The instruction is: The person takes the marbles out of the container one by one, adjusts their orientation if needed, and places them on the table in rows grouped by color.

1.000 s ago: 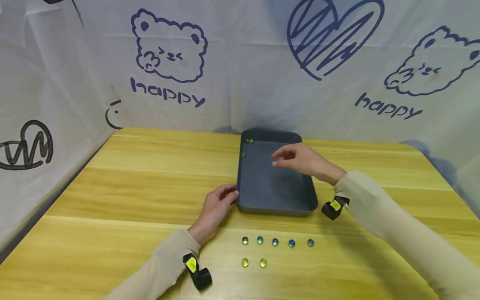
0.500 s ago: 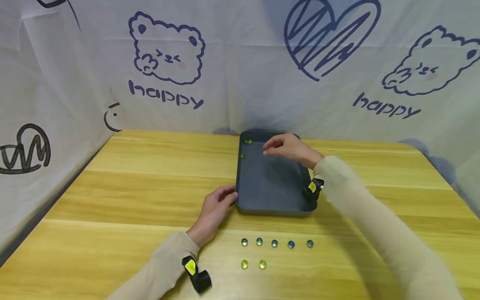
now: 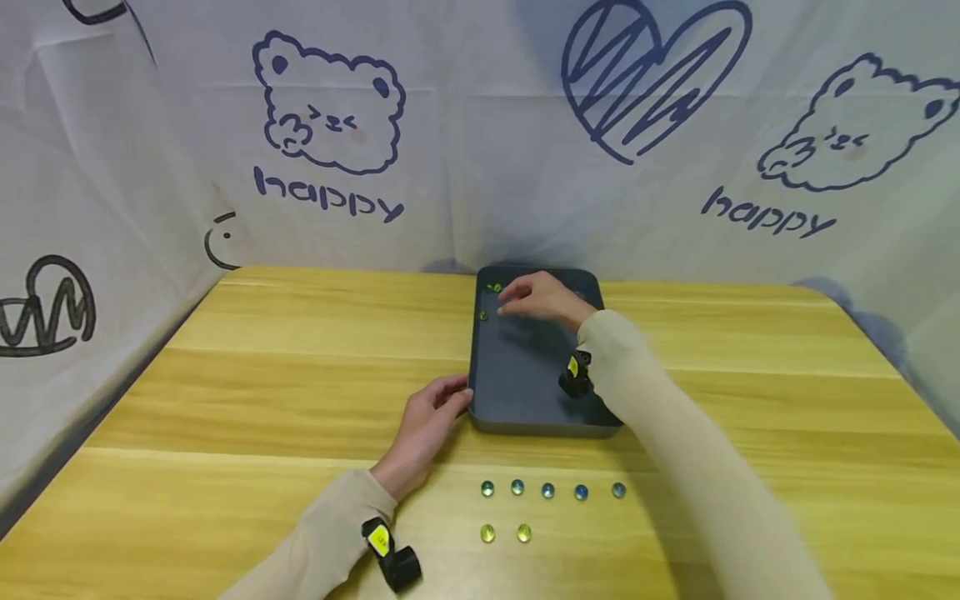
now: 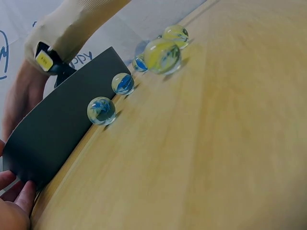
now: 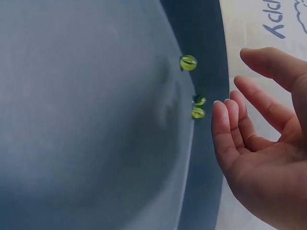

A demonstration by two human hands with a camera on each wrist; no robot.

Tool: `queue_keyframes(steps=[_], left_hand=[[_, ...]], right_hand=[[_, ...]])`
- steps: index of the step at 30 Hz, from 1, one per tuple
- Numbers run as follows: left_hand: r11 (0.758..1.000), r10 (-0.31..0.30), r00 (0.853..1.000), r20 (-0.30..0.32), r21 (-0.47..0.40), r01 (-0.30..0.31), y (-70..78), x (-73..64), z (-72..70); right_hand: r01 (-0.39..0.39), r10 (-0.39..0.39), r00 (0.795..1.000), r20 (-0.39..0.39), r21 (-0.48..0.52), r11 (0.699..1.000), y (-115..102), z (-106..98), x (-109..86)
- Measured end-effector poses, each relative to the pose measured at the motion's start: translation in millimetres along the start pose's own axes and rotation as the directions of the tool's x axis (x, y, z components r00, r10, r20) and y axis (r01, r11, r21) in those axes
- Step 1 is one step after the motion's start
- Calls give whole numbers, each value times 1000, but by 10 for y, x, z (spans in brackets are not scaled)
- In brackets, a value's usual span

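Marbles (image 5: 188, 63), three and yellow-green, lie inside a grey tray (image 3: 543, 430) by its left wall, two close together at the far corner. The right hand (image 3: 546, 297) hovers above the tray beside them, thumb and forefinger parted, nothing visible between. Loosely bent, the left hand (image 3: 423, 423) rests its fingers against the tray's left side. In front, on the bench (image 3: 247, 375), sit a row of five bluish marbles (image 3: 548, 491) and two yellow-green ones (image 3: 487, 533). Behind hangs a white cloth (image 3: 487, 167) with drawings.

The right hand (image 3: 542, 297) has moved left over the gray tray (image 3: 510, 387), closer to 3 green marbles (image 3: 483, 316).
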State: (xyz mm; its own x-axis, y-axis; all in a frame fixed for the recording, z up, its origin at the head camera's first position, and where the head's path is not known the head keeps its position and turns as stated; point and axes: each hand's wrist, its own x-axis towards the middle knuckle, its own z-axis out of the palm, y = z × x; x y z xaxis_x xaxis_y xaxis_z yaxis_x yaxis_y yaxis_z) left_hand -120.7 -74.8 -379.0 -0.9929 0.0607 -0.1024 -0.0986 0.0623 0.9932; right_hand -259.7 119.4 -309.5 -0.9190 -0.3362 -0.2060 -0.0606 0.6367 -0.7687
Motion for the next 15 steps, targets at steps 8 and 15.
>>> queue_keyframes(steps=[8, 15], left_hand=[[1000, -12, 1000, -8, -12, 12, -26, -14, -7], [1000, 2, 1000, -7, -5, -3, -19, -9, -15]], right_hand=[[-41, 41, 999, 6, 26, 999, 78, 202, 151], [-48, 49, 998, -28, 31, 998, 115, 283, 209]])
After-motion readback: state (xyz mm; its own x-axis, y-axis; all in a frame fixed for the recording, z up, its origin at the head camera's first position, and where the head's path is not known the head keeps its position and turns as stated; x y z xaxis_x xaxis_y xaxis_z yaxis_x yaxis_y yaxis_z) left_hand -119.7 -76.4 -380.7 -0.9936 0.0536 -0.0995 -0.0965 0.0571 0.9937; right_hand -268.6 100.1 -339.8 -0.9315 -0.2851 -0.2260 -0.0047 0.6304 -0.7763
